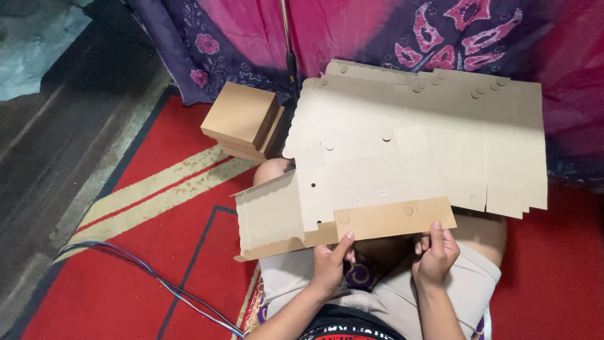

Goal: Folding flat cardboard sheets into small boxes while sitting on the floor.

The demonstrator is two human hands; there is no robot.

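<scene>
A flat die-cut brown cardboard box blank (352,189) rests across my lap with its left end flap bent up. My left hand (330,261) pinches the near folded strip of the blank, thumb on top. At the strip's right end, my right hand (434,252) holds the same edge with the thumb raised against it. Beyond it lies a pile of more flat cardboard blanks (440,119) with scalloped edges and round tab cuts.
A stack of folded brown boxes (242,119) stands to the far left on the red carpet (145,264). Coloured wires (157,277) run across the carpet at lower left. A pink and purple patterned cloth (390,31) hangs behind, with a thin metal pole (288,44) in front of it.
</scene>
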